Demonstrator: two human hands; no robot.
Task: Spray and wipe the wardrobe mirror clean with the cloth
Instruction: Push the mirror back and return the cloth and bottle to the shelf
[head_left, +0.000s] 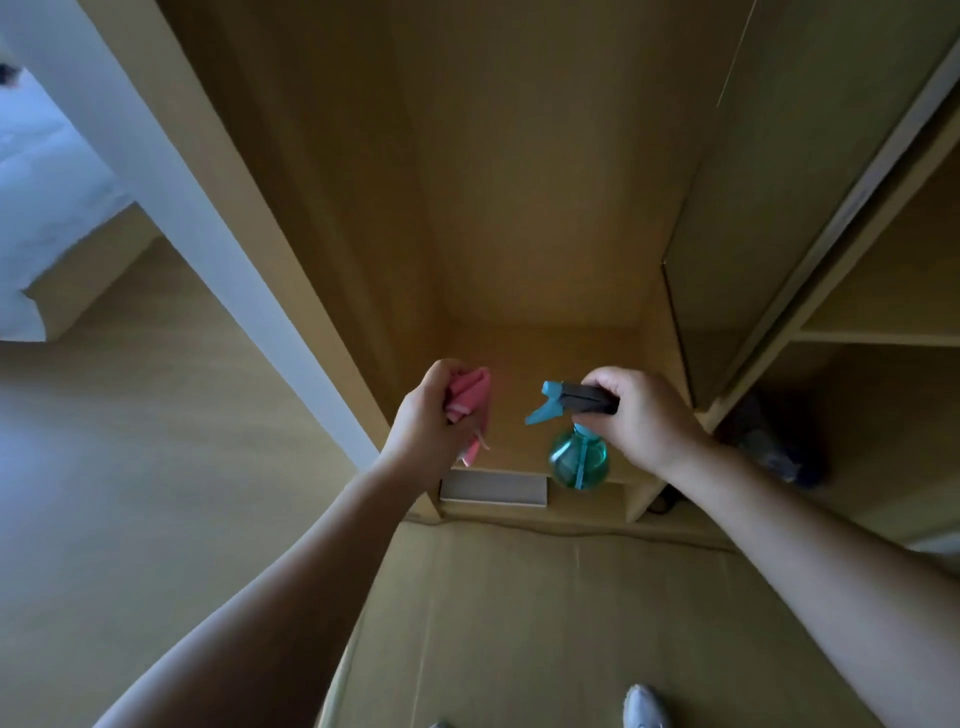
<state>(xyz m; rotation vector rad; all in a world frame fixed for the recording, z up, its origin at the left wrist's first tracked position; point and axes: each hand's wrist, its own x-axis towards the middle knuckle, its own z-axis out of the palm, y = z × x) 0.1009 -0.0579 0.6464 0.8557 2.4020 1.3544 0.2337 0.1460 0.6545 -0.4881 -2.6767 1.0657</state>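
Observation:
My left hand (431, 415) is closed around a bunched pink cloth (470, 392), held in front of the open wooden wardrobe compartment (519, 208). To its right, my right hand (639, 415) grips the grey-and-blue trigger head of a teal spray bottle (579, 460), whose round body hangs below the hand with the nozzle pointing left toward the cloth. Right of the compartment stands a tall glossy door panel (737, 208) with a thin dark edge. It shows wood tones, and I cannot tell for sure whether it is the mirror.
Open shelves (883, 332) fill the right side, with a dark object (774, 447) low down. A flat pale box (493, 488) lies at the wardrobe base. A white bed (47, 208) is at far left. My shoe (647, 706) rests on the wooden floor.

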